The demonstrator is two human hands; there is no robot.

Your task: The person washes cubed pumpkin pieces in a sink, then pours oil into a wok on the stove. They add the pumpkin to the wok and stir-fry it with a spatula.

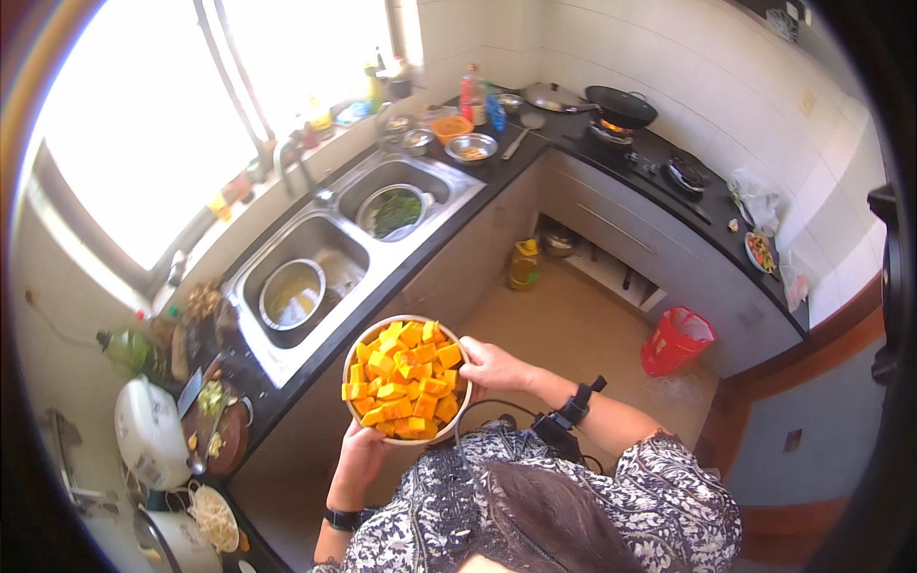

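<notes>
A round bowl (350, 419) heaped with orange pumpkin chunks (405, 372) is held in front of my body. My left hand (364, 445) grips its rim at the lower left. On the opposite side, my right hand (494, 364) clasps the rim with the thumb on top. The bowl is off the counter, over the floor beside the double sink. In the near basin of the steel sink (390, 265) sits a metal pot (294, 290) with cloudy liquid. The far basin holds a pot of leafy greens (398, 209).
A black wok (620, 106) stands over a lit flame on the gas stove (645, 163). A cutting board (233, 438) bears chopped vegetables, with a cleaver (191, 391) beside it. On the floor are an oil jug (524, 266) and a red bin (673, 344). A rice cooker (154, 433) stands left.
</notes>
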